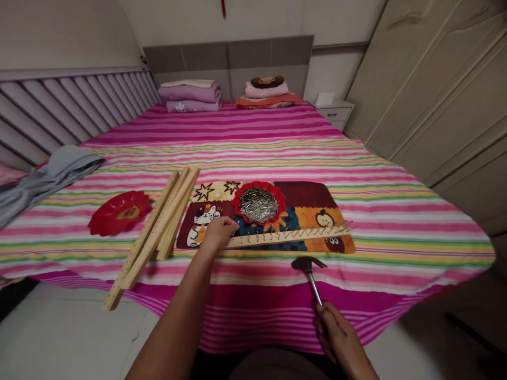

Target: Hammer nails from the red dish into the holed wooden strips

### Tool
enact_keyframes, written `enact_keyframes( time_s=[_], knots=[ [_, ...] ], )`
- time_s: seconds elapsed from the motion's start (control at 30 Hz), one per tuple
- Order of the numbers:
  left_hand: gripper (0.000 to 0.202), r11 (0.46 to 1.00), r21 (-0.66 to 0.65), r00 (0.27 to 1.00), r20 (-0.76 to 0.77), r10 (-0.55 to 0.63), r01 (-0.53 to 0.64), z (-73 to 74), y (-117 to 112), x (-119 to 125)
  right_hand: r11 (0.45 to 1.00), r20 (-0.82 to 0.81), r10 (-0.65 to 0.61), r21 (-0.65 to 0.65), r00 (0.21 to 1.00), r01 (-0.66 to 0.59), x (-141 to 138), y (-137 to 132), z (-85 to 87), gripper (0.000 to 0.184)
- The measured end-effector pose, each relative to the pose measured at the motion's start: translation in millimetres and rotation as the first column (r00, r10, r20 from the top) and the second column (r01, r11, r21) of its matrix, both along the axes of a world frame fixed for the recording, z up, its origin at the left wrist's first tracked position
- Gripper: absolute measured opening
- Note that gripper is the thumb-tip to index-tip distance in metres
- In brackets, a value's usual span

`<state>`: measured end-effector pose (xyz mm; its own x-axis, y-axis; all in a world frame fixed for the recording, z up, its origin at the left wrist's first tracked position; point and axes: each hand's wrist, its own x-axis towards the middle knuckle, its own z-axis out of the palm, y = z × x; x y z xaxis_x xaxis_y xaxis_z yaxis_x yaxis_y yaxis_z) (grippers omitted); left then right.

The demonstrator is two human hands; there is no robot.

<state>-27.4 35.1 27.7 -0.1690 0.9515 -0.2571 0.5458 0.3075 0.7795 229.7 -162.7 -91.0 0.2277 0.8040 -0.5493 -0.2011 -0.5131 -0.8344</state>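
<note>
My left hand [221, 231] is closed in a pinch over the left part of a wooden strip [257, 240], with what looks like a nail at its fingertips. Several nails [303, 233] stand in a row along the strip, leaning more toward its right end. My right hand [337, 332] grips the handle of a claw hammer [311, 266], whose head is in front of the strip, apart from it. Just behind the strip, a red scalloped dish [238, 203] holds a heap of loose nails [259, 205]. Both rest on a patterned mat [309, 195].
Several wooden strips [158, 227] lie stacked at the left, reaching over the bed's front edge. Beside them is another red dish [119, 214]. Grey cloth [65, 163] lies farther left on the striped bedsheet [380, 211]. Folded bedding [192, 96] sits by the headboard [206, 58].
</note>
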Motion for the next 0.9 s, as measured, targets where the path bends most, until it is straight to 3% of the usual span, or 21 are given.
enact_keyframes(
  time_s=[0.1, 0.2, 0.33, 0.53, 0.9],
  knots=[
    [0.006, 0.997, -0.04, 0.935, 0.344, 0.081, -0.072, -6.4, -12.2, -3.1, 1.0, -0.006, -0.003, -0.007, 1.0, 0.003, -0.3, 0.1, 1.3, 0.051],
    [0.014, 0.996, 0.008, 0.889, 0.451, 0.077, -0.09, -16.2, -19.6, -1.8, 0.999, -0.027, -0.007, -0.034, 1.0, 0.006, -0.5, 0.5, 2.7, 0.054],
    [0.018, 0.987, 0.138, 0.92, 0.392, 0.026, -0.087, -27.9, -21.3, -1.5, 0.999, -0.017, -0.002, -0.033, 1.0, 0.002, -0.8, 1.3, 5.9, 0.055],
    [0.02, 0.971, 0.203, 0.924, 0.382, 0.04, -0.126, -36.3, -23.0, -1.7, 0.999, -0.007, 0.031, -0.014, 1.0, -0.031, -0.6, 1.6, 8.3, 0.053],
    [0.009, 0.956, 0.282, 0.985, 0.169, 0.03, -0.077, -27.7, -32.3, 7.3, 1.0, 0.001, 0.015, -0.018, 1.0, -0.015, 0.9, 0.9, -1.3, 0.052]
  ],
)
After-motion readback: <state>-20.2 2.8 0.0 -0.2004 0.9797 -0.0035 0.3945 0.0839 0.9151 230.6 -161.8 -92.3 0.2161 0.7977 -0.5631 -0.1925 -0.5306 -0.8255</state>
